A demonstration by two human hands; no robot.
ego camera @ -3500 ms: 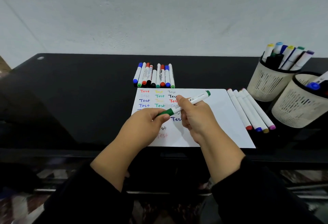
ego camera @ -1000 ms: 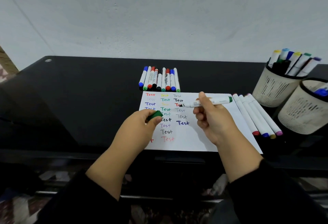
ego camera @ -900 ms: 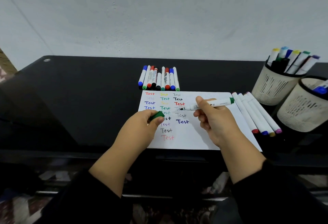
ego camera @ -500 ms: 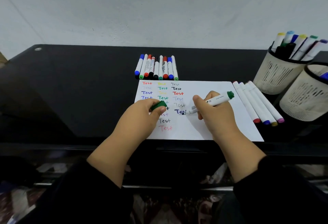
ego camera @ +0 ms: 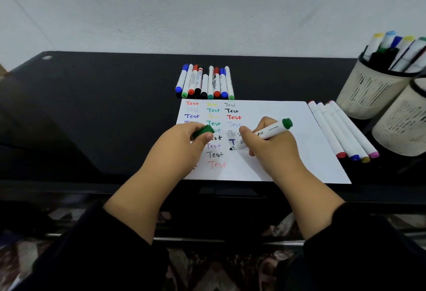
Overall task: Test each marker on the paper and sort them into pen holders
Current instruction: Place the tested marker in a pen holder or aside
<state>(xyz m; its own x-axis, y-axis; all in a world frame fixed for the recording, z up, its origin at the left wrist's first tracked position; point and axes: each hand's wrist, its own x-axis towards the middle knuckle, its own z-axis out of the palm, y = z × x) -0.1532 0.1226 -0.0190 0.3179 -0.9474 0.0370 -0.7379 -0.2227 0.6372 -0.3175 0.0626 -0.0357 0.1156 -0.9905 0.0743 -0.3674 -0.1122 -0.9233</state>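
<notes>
A white paper [ego camera: 283, 152] lies on the black table, covered with several coloured "Test" words. My right hand [ego camera: 269, 150] grips an uncapped white marker with a green end [ego camera: 270, 131]; its dark tip touches the paper below the third column of words. My left hand [ego camera: 182, 147] rests on the paper's left part and pinches the green cap [ego camera: 204, 131]. A row of several capped markers [ego camera: 206, 82] lies behind the paper. Several long white markers [ego camera: 341, 129] lie along the paper's right edge. Two cream mesh pen holders stand at the right: the far holder [ego camera: 368, 92] full of markers, the near holder [ego camera: 401, 127] partly cut off.
The black glossy table [ego camera: 92, 111] stretches bare to the left, with a small round hole [ego camera: 46, 57] at its far left corner. A grey wall rises right behind it. The table's front edge runs just below the paper.
My right hand pulled the marker out of its cap, swung it tip-down and lowered the tip onto the paper. My left hand kept the green cap and stayed on the paper's left side.
</notes>
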